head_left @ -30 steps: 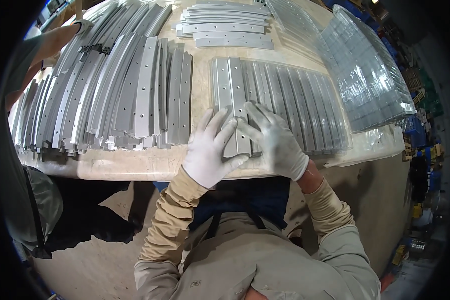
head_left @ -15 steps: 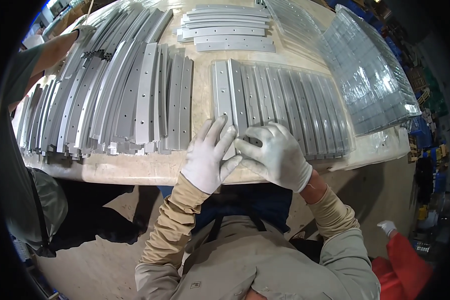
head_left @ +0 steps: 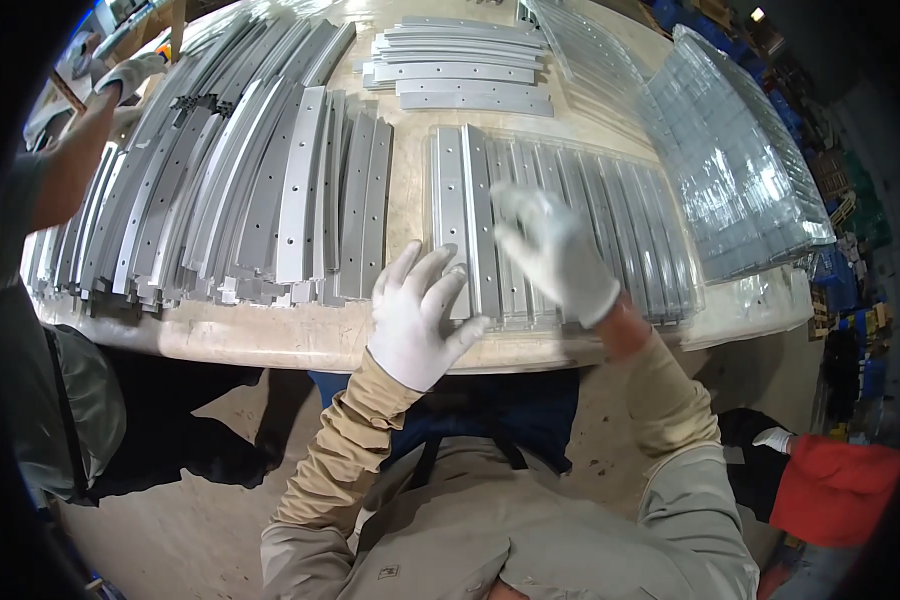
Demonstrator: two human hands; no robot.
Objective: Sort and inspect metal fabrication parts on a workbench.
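Left hand (head_left: 417,315) flat on metal strips (head_left: 560,225) — grip open, empty; right hand (head_left: 555,252) blurred above them, seemingly open.

bright, fisheye-bent, motion-blurred right hand (head_left: 555,250)

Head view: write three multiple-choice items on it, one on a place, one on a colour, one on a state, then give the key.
1. Where does the left hand rest?
A. On the near end of the row of grey metal strips
B. On the stack of clear plastic sheets
C. On the floor

2. What colour are the gloves on both hands?
A. Blue
B. White
C. Black

3. How is the right hand?
A. Clenched round a strip
B. Open, fingers spread over the strips
C. Out of view

Key: 1 A, its fingers lie on the strip ends by the table edge; 2 B, both gloves are white; 3 B, blurred but open.
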